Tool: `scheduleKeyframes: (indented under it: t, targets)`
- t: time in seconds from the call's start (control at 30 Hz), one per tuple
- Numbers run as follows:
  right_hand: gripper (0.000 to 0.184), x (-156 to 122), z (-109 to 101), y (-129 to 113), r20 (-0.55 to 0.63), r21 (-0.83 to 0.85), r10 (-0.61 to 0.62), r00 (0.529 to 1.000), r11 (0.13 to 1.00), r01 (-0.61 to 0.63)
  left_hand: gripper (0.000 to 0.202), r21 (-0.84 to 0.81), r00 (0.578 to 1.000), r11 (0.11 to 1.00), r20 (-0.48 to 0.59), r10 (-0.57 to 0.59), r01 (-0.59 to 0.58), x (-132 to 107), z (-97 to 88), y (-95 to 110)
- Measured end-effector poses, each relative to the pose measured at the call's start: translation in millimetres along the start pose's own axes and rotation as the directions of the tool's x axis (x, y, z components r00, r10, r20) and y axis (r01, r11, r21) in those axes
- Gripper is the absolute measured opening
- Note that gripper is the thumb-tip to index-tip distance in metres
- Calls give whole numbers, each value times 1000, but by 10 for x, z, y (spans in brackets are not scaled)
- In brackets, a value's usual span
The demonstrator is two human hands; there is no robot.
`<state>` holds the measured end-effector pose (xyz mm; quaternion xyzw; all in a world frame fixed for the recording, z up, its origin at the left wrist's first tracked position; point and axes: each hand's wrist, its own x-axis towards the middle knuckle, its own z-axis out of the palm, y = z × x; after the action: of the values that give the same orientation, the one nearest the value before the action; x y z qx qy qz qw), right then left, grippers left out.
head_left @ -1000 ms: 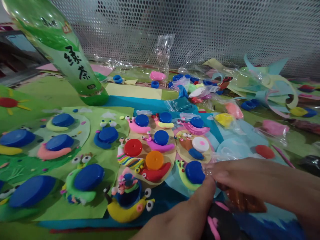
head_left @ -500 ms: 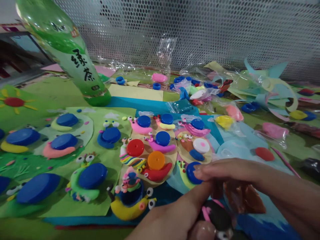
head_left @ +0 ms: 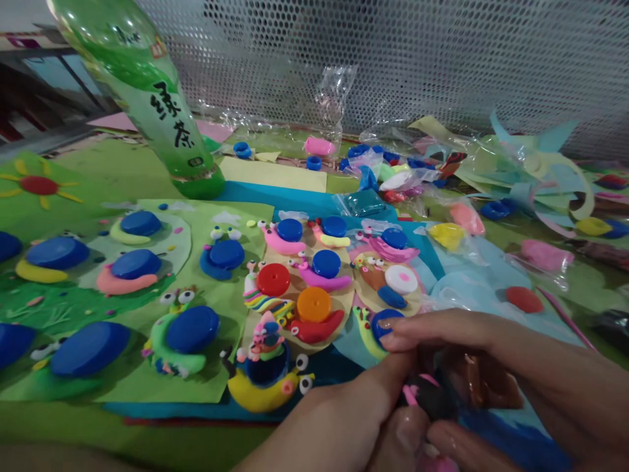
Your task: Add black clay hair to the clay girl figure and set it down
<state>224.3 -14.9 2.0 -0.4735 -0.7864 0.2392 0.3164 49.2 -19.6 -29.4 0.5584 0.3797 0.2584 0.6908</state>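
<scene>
Digits of both hands had come in under the black lump (head_left: 435,401), where none showed a second before; its pink trim now sat partly covered, so it looked more firmly held for handling. Left hand (head_left: 339,413) seemed closed on the lump, its thumb at the near side. Right hand (head_left: 531,351) arched over from the other side, fingers bent; whether it gripped anything could not be told. Its upper fingertips lay over the edge of a blue cap (head_left: 379,321), with a brown packet (head_left: 496,385) partly behind that hand. Beyond stood the snails' white cap (head_left: 399,280), orange cap (head_left: 314,303) and red cap (head_left: 273,280), and left of the hands a yellow snail (head_left: 258,392). Farther out were a yellow packet (head_left: 446,235), a tilted-looking bottle (head_left: 184,124) and, behind everything, metal mesh (head_left: 393,52).
</scene>
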Motion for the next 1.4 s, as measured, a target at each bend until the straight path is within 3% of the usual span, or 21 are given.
scheduleKeyframes:
  t: [0.17, 0.4, 0.67, 0.87, 1.03, 1.2, 1.4]
  targets:
    - [38, -2, -14, 37, 60, 135, 60, 996, 989, -68, 50, 136, 997, 988, 55, 62, -69, 46, 17, -72]
    - [43, 3, 12, 20, -2, -2, -9, 1000, 1000, 9, 45, 145, 996, 986, 33, 81, -85, 50, 52, -88]
    - [43, 27, -18, 13, 41, 129, 10, 999, 992, -15, 61, 113, 975, 969, 51, 215, -220, 10, 15, -105]
    - [44, 16, -34, 24, 70, 119, -2, 998, 993, -7, 50, 137, 980, 971, 51, 192, -197, 16, -9, -43]
    - [40, 36, -41, 28, 72, 158, -2, 997, 987, -10, 56, 124, 988, 981, 57, 143, -149, 18, -3, -54]
    - [43, 57, -65, 37, 154, 116, 19, 988, 992, -38, 61, 67, 980, 979, 61, 188, -192, 1, -8, -64]
    - [41, 16, -21, -19, 42, 64, -7, 999, 998, 4, 46, -4, 989, 994, 96, 113, -114, 15, -5, -4]
